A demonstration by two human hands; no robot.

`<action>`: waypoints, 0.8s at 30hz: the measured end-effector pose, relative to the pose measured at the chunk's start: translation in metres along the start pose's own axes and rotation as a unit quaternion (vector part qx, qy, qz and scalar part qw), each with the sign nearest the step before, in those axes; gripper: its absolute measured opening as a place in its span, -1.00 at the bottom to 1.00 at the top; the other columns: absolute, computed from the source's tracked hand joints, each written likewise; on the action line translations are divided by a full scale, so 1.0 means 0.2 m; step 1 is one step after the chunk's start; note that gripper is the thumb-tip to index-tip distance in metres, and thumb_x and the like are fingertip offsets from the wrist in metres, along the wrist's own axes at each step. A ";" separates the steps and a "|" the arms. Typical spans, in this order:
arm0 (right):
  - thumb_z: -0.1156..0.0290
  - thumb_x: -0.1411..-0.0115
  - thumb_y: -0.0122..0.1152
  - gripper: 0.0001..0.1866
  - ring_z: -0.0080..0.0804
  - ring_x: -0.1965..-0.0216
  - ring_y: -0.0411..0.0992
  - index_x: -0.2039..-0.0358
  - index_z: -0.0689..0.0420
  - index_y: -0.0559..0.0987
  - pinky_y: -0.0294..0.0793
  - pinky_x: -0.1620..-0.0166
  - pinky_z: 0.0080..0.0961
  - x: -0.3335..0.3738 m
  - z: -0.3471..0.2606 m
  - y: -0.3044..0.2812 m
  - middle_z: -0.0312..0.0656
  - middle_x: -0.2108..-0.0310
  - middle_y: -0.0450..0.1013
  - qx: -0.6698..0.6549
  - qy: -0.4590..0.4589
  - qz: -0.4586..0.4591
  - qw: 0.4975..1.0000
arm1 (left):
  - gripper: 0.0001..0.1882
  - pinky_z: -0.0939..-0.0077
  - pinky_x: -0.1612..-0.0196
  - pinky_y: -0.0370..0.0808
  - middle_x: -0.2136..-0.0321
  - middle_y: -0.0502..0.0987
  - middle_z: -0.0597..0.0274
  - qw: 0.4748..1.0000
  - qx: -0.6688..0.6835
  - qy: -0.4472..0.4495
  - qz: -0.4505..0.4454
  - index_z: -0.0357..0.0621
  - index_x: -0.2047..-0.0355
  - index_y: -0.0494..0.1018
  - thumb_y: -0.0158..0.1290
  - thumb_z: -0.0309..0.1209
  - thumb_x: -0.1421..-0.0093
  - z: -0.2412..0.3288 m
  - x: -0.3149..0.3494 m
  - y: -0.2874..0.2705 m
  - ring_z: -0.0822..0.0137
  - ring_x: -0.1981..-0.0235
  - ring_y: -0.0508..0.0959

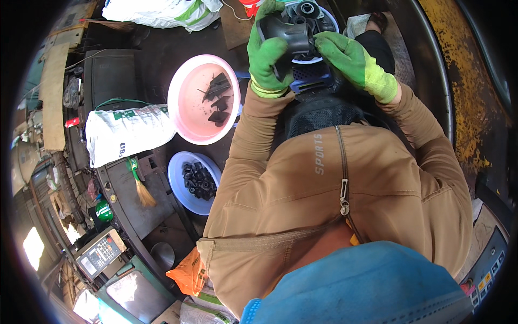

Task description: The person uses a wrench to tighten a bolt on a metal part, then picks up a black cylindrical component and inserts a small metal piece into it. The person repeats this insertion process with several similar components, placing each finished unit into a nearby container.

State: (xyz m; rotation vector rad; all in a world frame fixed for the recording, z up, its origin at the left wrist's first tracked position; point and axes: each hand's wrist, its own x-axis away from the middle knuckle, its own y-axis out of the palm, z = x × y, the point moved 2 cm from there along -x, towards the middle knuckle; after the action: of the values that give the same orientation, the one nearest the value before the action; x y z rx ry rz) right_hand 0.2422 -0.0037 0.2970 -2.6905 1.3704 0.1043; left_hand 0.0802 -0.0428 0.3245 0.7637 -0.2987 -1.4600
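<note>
A black plastic pipe fitting [295, 38] sits between the thumb and fingers of the gloved left hand [264, 59], which holds it; the right hand's [348, 58] fingers bunch narrowly at its right rim, whether gripping I cannot tell

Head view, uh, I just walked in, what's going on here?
A green-gloved person is handling a dark tubular part. The left grip holds it around one end, and the right grip is at its other end. Just beyond is a pale basin of dark parts. Off to the left, a pink basin holds a few dark pieces, and a light blue basin many small dark ones.
</note>
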 end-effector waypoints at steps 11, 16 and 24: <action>0.12 -0.43 -0.09 -0.68 -0.76 0.71 0.04 0.16 0.08 0.51 -0.01 0.64 -0.75 0.07 -0.21 0.09 -0.51 0.66 0.19 -0.394 0.244 -0.101 0.880 | -0.11 0.26 -0.11 0.38 -0.24 0.22 -0.23 0.805 -0.491 0.312 -0.117 -0.29 -0.22 0.28 0.32 -0.12 0.08 0.10 -0.09 -0.15 0.05 -0.11 0.41; 0.21 -0.45 -0.16 -0.73 -0.69 0.68 0.00 0.08 0.13 0.39 0.04 0.60 -0.69 -0.08 -0.25 -0.02 -0.46 0.55 0.07 -0.731 0.061 -0.156 0.662 | -0.33 0.16 -0.08 0.45 -0.05 0.39 -0.11 0.891 -0.344 0.291 -0.053 -0.23 -0.09 0.38 0.23 -0.24 0.04 0.05 -0.05 -0.29 0.02 -0.04 0.45; 0.28 -0.40 0.00 -0.63 -0.63 0.51 0.21 -0.16 0.10 0.39 0.29 0.47 -0.65 -0.04 0.38 0.06 -0.33 0.39 0.31 -0.390 0.326 0.042 0.860 | -0.68 0.43 0.03 0.49 0.20 0.58 0.20 0.944 -0.110 0.112 0.290 -0.24 0.07 0.50 -0.06 -0.34 -0.27 0.14 0.48 -0.90 0.36 0.14 0.54</action>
State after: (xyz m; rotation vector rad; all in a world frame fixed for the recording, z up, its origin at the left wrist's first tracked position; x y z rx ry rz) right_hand 0.2273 0.0065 0.2215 -3.5367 1.9617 -0.3679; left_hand -0.0651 -0.1305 0.2069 0.5858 -0.1612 -0.8221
